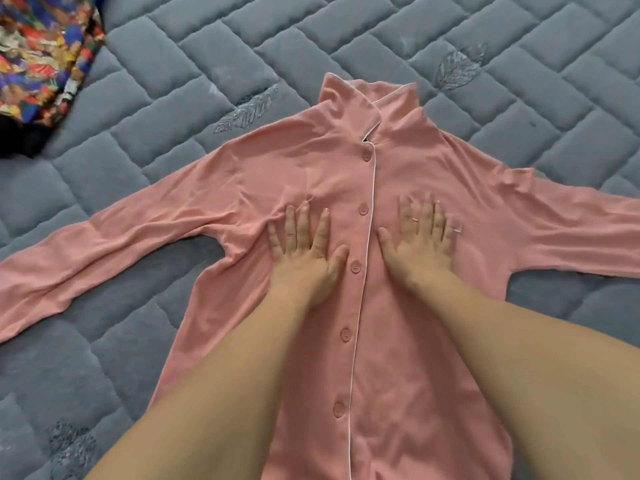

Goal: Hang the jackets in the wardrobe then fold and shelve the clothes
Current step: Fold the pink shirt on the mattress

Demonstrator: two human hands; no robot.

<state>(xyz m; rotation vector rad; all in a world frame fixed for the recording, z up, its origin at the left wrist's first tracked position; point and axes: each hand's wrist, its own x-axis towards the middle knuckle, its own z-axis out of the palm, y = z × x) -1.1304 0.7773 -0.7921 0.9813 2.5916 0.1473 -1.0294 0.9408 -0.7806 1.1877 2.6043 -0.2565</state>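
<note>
Smoothing of the buttoned pink long-sleeved pyjama shirt (398, 306) on the grey quilted bed (242, 46) is performed by the left hand (304, 258) and right hand (420, 247), fingers spread flat, apparently before folding.

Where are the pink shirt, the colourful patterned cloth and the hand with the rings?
pink shirt (408, 341): head view, on the front panel below the hands.
colourful patterned cloth (38, 53): head view, on its printed middle, top left.
right hand (420, 247): head view, on its back, flat on the shirt.

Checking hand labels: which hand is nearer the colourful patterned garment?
Left. The left hand lies flat on the pink shirt, on the colourful patterned garment's side; the right hand lies beyond the button placket.
</note>
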